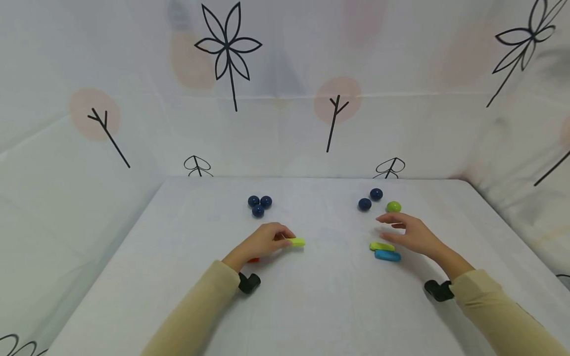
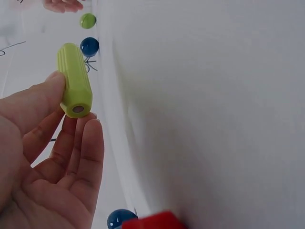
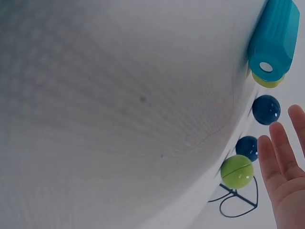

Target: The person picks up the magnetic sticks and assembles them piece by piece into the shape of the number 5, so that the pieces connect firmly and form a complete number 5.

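My left hand (image 1: pixel 265 241) pinches a yellow-green ribbed stick (image 2: pixel 74 78) between thumb and fingers, over the white table. A round grey disc shows in the stick's near end. Beneath the left wrist a red piece (image 1: pixel 253 260) peeks out, mostly hidden. My right hand (image 1: pixel 411 234) hovers with its fingers apart and nothing in them. Just below it a second yellow-green stick (image 1: pixel 381 246) lies alongside a blue stick (image 1: pixel 388 255), which has a pale round spot in its end. Beyond the right fingertips sits a green ball (image 1: pixel 394 206), near two dark blue balls (image 1: pixel 364 204).
Three dark blue balls (image 1: pixel 258 211) sit clustered farther back, beyond the left hand. The white table (image 1: pixel 311 306) ends at a patterned white cloth (image 1: pixel 285 128) hanging behind and at both sides. Black straps (image 1: pixel 439 290) show at both wrists.
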Available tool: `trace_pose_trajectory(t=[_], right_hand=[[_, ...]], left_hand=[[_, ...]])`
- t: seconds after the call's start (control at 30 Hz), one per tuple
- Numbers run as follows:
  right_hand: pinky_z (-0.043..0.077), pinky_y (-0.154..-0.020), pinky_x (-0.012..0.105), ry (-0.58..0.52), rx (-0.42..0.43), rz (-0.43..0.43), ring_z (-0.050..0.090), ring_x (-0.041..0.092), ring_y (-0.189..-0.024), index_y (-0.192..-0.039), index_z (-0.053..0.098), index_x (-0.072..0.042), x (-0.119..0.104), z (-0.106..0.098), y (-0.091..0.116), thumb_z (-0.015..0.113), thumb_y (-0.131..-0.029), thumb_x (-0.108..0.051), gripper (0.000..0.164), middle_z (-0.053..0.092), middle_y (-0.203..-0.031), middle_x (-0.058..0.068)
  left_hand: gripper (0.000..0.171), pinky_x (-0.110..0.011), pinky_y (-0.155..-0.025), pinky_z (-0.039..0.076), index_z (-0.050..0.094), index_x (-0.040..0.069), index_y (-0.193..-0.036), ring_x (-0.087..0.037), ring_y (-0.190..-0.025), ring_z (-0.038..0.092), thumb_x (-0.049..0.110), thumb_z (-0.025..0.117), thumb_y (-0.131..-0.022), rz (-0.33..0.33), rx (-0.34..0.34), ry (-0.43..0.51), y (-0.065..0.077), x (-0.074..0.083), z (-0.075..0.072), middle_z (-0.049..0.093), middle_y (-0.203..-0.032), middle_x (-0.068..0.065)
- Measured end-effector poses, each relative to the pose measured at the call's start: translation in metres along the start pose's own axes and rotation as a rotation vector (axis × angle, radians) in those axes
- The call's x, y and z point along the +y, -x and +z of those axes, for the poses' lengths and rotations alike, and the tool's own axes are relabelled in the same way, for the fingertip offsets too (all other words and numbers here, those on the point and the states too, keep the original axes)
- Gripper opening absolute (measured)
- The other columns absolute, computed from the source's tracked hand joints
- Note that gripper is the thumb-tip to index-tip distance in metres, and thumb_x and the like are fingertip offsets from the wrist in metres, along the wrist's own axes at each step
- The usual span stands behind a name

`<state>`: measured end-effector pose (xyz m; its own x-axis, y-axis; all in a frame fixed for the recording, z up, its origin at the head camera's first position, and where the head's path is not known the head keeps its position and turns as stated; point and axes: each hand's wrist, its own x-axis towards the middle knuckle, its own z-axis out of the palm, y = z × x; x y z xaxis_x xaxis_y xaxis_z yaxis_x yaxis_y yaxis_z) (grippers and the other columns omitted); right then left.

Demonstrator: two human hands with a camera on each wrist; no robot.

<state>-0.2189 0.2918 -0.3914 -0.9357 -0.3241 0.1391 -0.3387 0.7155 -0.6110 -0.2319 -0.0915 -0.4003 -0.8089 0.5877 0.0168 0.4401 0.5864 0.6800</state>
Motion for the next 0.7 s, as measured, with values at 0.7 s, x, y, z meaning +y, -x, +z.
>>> trace_pose_trajectory(t=[0.7], right_hand=[[0.04, -0.091, 0.053, -0.013, -0.001, -0.008, 0.05, 0.04, -0.109, -0.119, 0.056, 0.004, 0.004, -0.003, -0.011, 0.07, -0.084, -0.012, 0.041, 0.057, -0.117, 0.023]], left_hand=[[0.016, -0.023, -0.075, 0.043, 0.068, 0.01, -0.105, -0.01, -0.081, 0.052, 0.013, 0.064, -0.089, 0.008, -0.071, 0.007, -0.017, 0.014, 0.019, 0.06, -0.089, 0.006]])
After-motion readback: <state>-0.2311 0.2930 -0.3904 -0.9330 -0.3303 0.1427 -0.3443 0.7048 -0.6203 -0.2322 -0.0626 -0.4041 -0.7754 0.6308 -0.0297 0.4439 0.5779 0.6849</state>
